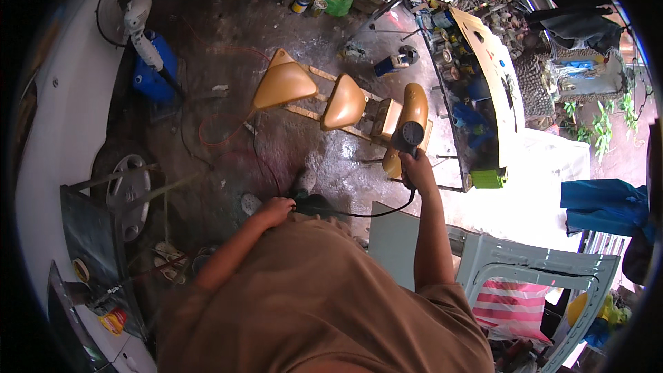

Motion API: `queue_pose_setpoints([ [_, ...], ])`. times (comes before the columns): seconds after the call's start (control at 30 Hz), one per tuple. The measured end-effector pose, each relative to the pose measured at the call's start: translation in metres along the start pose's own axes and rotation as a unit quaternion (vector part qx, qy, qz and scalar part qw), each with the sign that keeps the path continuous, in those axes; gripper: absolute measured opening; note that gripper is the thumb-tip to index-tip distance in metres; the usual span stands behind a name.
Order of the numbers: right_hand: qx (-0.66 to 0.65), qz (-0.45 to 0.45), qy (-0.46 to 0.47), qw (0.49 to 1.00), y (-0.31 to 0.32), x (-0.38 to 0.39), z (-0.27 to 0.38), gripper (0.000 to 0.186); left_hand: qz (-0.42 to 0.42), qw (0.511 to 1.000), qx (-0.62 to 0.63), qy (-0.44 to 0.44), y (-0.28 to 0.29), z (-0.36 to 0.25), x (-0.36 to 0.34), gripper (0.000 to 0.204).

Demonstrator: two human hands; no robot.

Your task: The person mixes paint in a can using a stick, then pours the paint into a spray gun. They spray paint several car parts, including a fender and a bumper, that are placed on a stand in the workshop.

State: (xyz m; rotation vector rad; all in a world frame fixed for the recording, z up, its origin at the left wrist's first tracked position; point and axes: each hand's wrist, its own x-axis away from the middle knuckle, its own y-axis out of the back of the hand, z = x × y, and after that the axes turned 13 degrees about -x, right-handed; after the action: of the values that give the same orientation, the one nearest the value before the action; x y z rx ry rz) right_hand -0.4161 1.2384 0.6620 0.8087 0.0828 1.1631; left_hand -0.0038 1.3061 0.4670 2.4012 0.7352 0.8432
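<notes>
Out ahead, my right hand (416, 168) is closed around the handle of a hair dryer (412, 132); its round vented back faces up. The dryer is over a curved gold-painted piece (415, 99) that looks like a motorcycle fender. A black cord (359, 215) droops from the handle toward my left hand (278, 211), which is closed on it by my waist. Left of the dryer, two smooth gold panels (284, 87) (344, 102) and a boxy gold part (387, 121) rest along a wooden frame (301, 112).
A white car body (62, 117) and a blue jug (153, 72) stand on the left. Paint cans (300, 4) and clutter line the far side. A cluttered workbench (452, 107) is at right, a grey vehicle panel (539, 255) nearer. Hoses and cords (207, 139) cross the floor.
</notes>
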Motion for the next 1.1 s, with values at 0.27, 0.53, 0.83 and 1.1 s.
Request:
queue_pose_setpoints([
  [0.27,-0.068,-0.034,-0.097,0.992,-0.052,0.090,-0.009,0.030,0.013,0.998,-0.061,0.000,0.009,0.039,0.042,0.023],
  [0.53,-0.276,0.021,-0.078,0.958,-0.081,0.123,-0.048,0.020,0.037,0.997,-0.052,0.046,0.015,0.058,0.055,0.022],
  [0.83,-0.229,0.023,0.014,0.973,-0.120,0.037,-0.067,0.020,-0.022,0.990,0.011,0.142,0.021,0.080,0.068,0.027],
  [1.1,-0.235,-0.007,-0.010,0.972,-0.104,-0.026,0.003,0.027,-0.018,0.973,0.052,0.224,0.028,0.069,0.046,0.030],
])
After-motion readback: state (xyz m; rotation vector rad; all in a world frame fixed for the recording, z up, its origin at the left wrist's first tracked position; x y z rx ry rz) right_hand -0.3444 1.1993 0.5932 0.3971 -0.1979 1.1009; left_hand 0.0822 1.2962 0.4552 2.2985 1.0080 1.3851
